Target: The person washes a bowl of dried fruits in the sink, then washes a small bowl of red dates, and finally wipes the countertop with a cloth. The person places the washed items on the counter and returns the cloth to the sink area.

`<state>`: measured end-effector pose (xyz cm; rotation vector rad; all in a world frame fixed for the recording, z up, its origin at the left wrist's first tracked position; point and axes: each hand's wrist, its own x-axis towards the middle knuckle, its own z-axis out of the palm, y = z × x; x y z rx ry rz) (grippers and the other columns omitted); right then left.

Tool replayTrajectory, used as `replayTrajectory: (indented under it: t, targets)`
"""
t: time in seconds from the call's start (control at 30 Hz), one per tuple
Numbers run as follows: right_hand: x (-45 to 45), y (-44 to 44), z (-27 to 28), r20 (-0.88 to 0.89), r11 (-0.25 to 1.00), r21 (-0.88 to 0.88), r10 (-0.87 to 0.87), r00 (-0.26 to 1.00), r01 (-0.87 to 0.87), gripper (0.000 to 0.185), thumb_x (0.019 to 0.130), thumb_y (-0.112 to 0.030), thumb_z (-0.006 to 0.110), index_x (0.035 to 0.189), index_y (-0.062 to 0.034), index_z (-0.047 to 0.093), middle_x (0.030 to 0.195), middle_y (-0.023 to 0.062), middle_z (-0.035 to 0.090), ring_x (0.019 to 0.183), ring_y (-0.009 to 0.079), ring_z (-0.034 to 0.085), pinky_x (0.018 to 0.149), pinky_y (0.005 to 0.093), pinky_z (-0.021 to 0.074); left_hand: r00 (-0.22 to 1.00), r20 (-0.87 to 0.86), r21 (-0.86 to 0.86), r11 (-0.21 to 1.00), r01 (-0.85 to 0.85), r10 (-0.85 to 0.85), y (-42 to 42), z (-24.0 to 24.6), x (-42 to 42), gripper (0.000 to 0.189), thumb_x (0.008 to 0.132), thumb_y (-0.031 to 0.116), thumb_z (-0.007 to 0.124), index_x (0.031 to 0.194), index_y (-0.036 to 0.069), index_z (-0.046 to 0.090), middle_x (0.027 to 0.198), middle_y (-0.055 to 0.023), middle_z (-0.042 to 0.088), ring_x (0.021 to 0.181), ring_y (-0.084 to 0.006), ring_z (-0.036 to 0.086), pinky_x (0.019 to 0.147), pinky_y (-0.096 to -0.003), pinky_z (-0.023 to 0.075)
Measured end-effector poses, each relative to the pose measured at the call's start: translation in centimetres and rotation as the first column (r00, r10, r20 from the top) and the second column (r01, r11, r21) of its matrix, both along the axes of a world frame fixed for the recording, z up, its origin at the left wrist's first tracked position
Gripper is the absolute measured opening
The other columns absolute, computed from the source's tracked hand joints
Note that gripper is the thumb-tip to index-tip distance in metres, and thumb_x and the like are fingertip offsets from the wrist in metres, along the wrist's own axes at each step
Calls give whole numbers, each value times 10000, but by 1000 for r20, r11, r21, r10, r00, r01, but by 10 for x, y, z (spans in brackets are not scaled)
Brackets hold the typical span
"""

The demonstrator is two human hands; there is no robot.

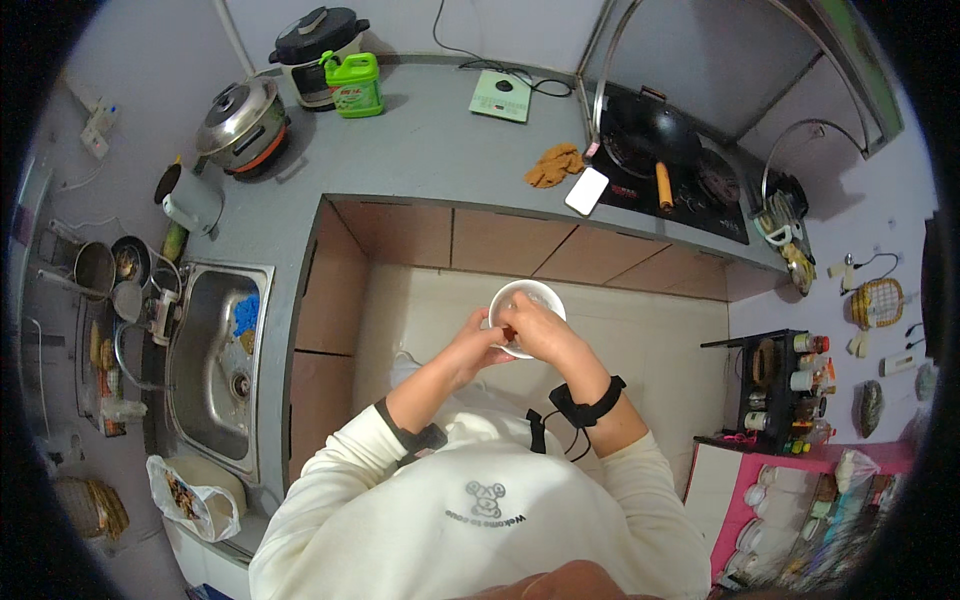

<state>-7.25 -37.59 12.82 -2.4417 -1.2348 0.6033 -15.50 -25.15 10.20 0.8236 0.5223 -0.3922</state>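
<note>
A white bowl (504, 295) is held up in front of my body, above the tiled floor. My left hand (474, 348) grips it at its left side, with the thumb over the rim. My right hand (541, 328) reaches over the bowl from the right, fingers bent down into it. Something small and reddish-brown shows between the two hands at the rim; its kind is unclear. The right fingertips are partly hidden, so whether they pinch anything is not visible. Most of the bowl's contents lie behind that hand.
Ahead runs a grey counter (420, 142) with a kitchen scale (500, 96), a brown cloth (553, 165), a white phone (586, 192) and a wok (652, 142) on the cooktop. To the left is a steel sink (217, 405); to the right, a black rack (754, 360) with bottles.
</note>
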Motion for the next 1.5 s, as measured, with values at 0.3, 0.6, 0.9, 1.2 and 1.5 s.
replayTrajectory:
  t: [0.3,0.6,0.9,1.2,1.5]
  targets:
    - [9,-21,25,-21,992,104,-69,997,70,134,720,-90,549,840,-97,609,951,83,509,903,258,503,733,350,446,991,-13,48,990,130,-130,-7,-6,21,586,679,28,517,1197,80,248,1069,-121,464,896,-240,553,746,-307,511]
    - [15,4,-7,-28,975,-53,-217,976,215,161,738,-169,555,858,-70,596,923,144,528,838,321,538,697,398,455,965,-15,14,965,264,-264,20,-16,45,635,656,57,562,1219,81,271,1056,-118,469,863,-203,568,713,-278,518]
    - [11,36,-4,7,866,-20,-500,866,500,248,794,-213,506,816,27,561,791,204,541,739,341,546,661,401,446,907,-34,31,906,421,-420,53,-5,60,648,677,110,583,1235,115,254,969,-81,517,828,-137,566,665,-238,504]
    - [3,40,11,28,865,158,-485,874,476,200,690,-156,602,837,-23,573,965,115,503,812,274,523,694,365,442,871,-29,43,870,491,-491,72,-6,69,706,689,82,553,1276,77,160,1048,-112,488,905,-166,561,743,-290,503]
    - [-9,33,-18,175,904,172,-420,891,392,192,664,-121,623,838,-47,591,881,133,508,841,300,526,691,373,450,794,-22,12,794,608,-608,64,-8,80,698,669,74,547,1261,70,176,1072,-137,467,913,-214,568,731,-302,521]
